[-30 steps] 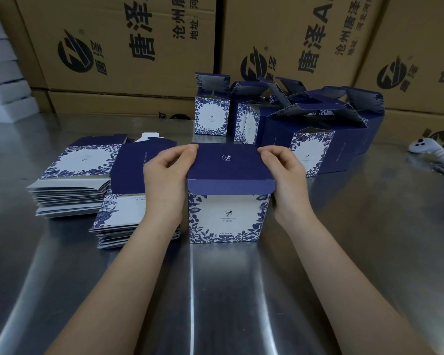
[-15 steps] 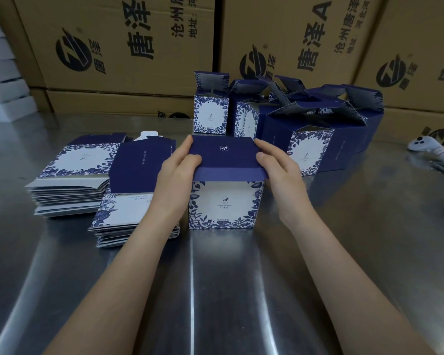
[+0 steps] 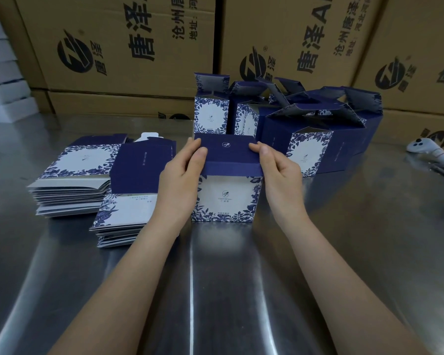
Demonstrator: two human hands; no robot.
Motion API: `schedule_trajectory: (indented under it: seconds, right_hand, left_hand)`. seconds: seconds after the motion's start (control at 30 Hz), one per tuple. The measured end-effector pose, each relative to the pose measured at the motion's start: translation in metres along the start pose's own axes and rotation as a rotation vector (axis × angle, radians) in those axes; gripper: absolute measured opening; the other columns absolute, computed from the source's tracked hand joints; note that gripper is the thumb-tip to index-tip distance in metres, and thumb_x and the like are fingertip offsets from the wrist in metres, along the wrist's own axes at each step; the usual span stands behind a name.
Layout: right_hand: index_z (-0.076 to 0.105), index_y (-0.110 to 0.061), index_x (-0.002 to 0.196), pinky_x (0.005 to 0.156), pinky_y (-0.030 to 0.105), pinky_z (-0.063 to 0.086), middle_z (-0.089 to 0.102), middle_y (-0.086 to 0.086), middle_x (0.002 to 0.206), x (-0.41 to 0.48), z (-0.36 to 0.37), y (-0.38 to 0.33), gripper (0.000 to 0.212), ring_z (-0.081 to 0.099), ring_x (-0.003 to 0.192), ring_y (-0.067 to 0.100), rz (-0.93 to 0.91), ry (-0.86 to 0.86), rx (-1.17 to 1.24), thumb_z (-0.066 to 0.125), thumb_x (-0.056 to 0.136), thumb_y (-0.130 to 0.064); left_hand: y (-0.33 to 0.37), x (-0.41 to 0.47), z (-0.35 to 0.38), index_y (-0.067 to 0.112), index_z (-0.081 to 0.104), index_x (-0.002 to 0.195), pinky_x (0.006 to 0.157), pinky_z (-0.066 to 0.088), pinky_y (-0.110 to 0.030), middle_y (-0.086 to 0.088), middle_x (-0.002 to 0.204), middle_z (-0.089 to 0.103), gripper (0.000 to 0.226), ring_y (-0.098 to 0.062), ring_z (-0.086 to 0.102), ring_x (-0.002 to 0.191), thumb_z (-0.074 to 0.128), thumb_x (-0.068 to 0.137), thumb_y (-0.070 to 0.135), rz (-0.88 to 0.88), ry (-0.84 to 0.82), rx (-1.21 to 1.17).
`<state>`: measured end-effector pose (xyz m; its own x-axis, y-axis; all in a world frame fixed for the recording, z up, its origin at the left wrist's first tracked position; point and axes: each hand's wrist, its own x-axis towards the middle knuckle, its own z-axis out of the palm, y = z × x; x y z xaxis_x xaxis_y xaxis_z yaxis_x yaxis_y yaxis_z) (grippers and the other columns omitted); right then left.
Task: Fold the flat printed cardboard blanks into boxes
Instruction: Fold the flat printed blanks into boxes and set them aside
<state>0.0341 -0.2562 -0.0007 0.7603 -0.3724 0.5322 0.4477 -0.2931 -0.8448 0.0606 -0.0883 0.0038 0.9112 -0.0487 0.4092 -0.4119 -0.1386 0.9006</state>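
At nine o'clock from your work lie two piles of flat blanks on the steel surface (image 3: 241, 290): the taller stack (image 3: 69, 185) is farther left and the lower stack (image 3: 123, 213) is just beside your left forearm. Treat this card as light and thin. It is probably stiff across a panel but quick to crease along the scored lines, and the smooth printed face may slide under dry fingers. Take it at edges and corners close to a fold, never mid-panel. Your left hand (image 3: 182, 175) pinches the left edge of the dark blue lid flap (image 3: 228, 155), thumb on top and fingers behind the rear corner. Between your hands the box (image 3: 227, 201) stands upright on the surface, its white floral front facing you at six o'clock. The lid flap lies over its top, and its front strip is bent down and, as far as I can tell, not yet tucked in. Your right hand (image 3: 280, 172) grips the lid flap at the box's three o'clock side, thumb on the right corner and fingers curled against the edge. Press evenly, since an empty box this light would likely skid or buckle. From twelve to two o'clock, the finished boxes (image 3: 308, 149) stand with their lids open. A white controller (image 3: 428, 151) lies well apart at two o'clock.
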Motion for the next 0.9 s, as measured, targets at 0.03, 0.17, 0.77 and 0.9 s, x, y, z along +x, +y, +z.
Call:
schedule_trajectory:
  seconds: [0.03, 0.17, 0.77, 0.9]
  right_hand:
    - [0.072, -0.027, 0.108, 0.096, 0.007, 0.039, 0.061, -0.036, 0.102, 0.000, -0.001, 0.001, 0.025, 0.052, 0.113, -0.014, 0.006, -0.012, 0.002, 0.048, 0.102, -0.029]
    - [0.069, -0.025, 0.116, 0.097, 0.004, 0.037, 0.059, -0.024, 0.118, 0.001, -0.006, 0.003, 0.025, 0.049, 0.121, -0.011, 0.013, -0.094, -0.007, 0.051, 0.100, -0.030]
    - [0.065, -0.029, 0.118, 0.110, 0.041, 0.040, 0.050, -0.004, 0.143, 0.001, -0.019, -0.002, 0.035, 0.043, 0.134, 0.004, 0.022, -0.274, 0.052, 0.068, 0.088, -0.012]
    - [0.069, -0.030, 0.110, 0.105, 0.038, 0.046, 0.052, -0.003, 0.141, 0.002, -0.019, -0.004, 0.029, 0.045, 0.132, 0.005, 0.008, -0.257, 0.034, 0.068, 0.088, -0.012]
  left_hand:
    - [-0.001, 0.000, 0.000, 0.026, 0.050, 0.142, 0.101, 0.029, -0.010, 0.012, 0.152, 0.041, 0.043, 0.006, 0.036, 0.132, 0.050, 0.101, 0.037, -0.004, -0.013, -0.007]
    - [-0.003, 0.000, -0.002, 0.027, 0.049, 0.143, 0.107, 0.038, -0.020, 0.018, 0.149, 0.042, 0.048, 0.003, 0.043, 0.131, 0.058, 0.097, 0.035, -0.022, -0.054, -0.040]
    - [0.004, -0.004, -0.010, 0.025, 0.071, 0.114, 0.117, 0.025, -0.023, 0.005, 0.138, 0.057, 0.029, -0.009, 0.035, 0.142, 0.072, 0.086, 0.015, 0.211, -0.021, 0.163]
    - [0.003, -0.006, -0.007, 0.011, 0.072, 0.114, 0.118, 0.030, -0.034, -0.002, 0.126, 0.065, 0.028, -0.014, 0.043, 0.138, 0.072, 0.086, 0.009, 0.272, -0.002, 0.174]
